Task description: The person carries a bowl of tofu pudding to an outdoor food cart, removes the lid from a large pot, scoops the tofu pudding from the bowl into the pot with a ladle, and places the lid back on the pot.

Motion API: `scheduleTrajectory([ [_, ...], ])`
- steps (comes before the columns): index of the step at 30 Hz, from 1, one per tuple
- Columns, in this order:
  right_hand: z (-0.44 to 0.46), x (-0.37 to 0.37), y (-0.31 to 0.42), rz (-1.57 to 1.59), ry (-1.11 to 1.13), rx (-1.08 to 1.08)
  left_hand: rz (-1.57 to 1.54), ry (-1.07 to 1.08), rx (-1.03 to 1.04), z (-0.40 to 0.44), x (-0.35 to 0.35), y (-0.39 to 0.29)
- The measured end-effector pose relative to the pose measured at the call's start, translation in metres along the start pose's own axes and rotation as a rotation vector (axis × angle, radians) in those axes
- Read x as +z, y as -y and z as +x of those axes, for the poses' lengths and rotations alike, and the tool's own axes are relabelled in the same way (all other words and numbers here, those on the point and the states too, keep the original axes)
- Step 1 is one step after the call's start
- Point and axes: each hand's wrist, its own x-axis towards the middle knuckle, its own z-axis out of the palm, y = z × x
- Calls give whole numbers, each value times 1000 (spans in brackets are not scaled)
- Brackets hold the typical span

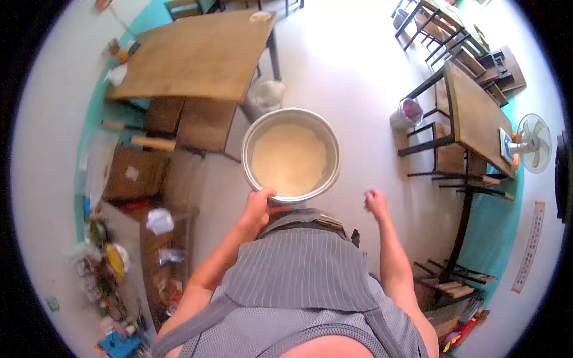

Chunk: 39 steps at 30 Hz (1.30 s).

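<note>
A round metal pot [332, 170] is held out in front of my waist. A pale yellow, smooth-looking mass [289, 156] fills much of it; I cannot tell what it is. My left hand [258, 206] grips the near left rim, its thumb over the edge and its other fingers partly hidden beneath. My right hand [375, 203] hangs to the right, apart from the pot, with fingers loosely curled and nothing visible in them. A grey striped apron [298, 262] covers my front, just behind the pot.
Ahead on the left stands a wooden table [197, 53] with a bench [206, 125] and a lined bin [265, 98]. To the right are another table [477, 113], a second bin [407, 113] and a fan [534, 143]. Cluttered shelving [170, 238] lines the near left.
</note>
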Motion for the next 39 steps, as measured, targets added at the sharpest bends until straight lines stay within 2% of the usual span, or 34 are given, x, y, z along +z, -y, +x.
scheduleTrajectory([
  [2, 16, -5, 14, 48, 42, 278, 55, 1, 31, 37, 45, -48],
  [4, 31, -12, -21, 119, 92, 364, 87, 20, -16, 78, 85, -91],
  [5, 39, -16, -31, 17, 93, 431, 113, 40, -24, 101, 109, -118],
  [6, 45, -19, -54, -210, 82, 296, 147, 41, -21, 120, 131, -138],
  [8, 54, -35, -31, 98, 44, 552, 169, 77, -33, 170, 169, -175],
  [10, 77, -49, -10, 110, 23, 628, 173, 96, -12, 218, 208, -205],
  [12, 128, -73, 4, 115, 6, 697, 168, 109, -33, 272, 250, -228],
  [14, 197, -95, -11, 70, 100, 717, 151, 88, -52, 320, 289, -248],
  [16, 308, -110, 13, 97, 89, 725, 133, 71, -16, 367, 329, -288],
  [17, 357, -130, 38, 114, 82, 746, 125, 57, 10, 376, 360, -304],
  [19, 462, -169, 118, -159, 161, 405, 131, 22, -62, 410, 400, -341],
  [24, 673, -253, 377, 321, 280, 272, 70, -3, -25, 490, 504, -428],
  [27, 779, -283, 494, 553, 378, 154, 104, 36, -33, 579, 557, -480],
  [28, 808, -289, 521, 557, 376, 169, 112, 22, 2, 601, 585, -503],
  [30, 859, -301, 574, 635, 396, 20, 91, 55, -40, 673, 608, -535],
  [31, 883, -308, 597, 644, 376, 12, 102, 70, -33, 697, 633, -560],
  [35, 974, -343, 666, 698, 323, 55, 201, 120, -54, 777, 736, -664],
  [37, 1016, -362, 695, 621, 283, 19, 217, 134, -57, 813, 783, -701],
  [39, 1071, -391, 731, 602, 249, 75, 231, 152, -44, 857, 840, -737],
])
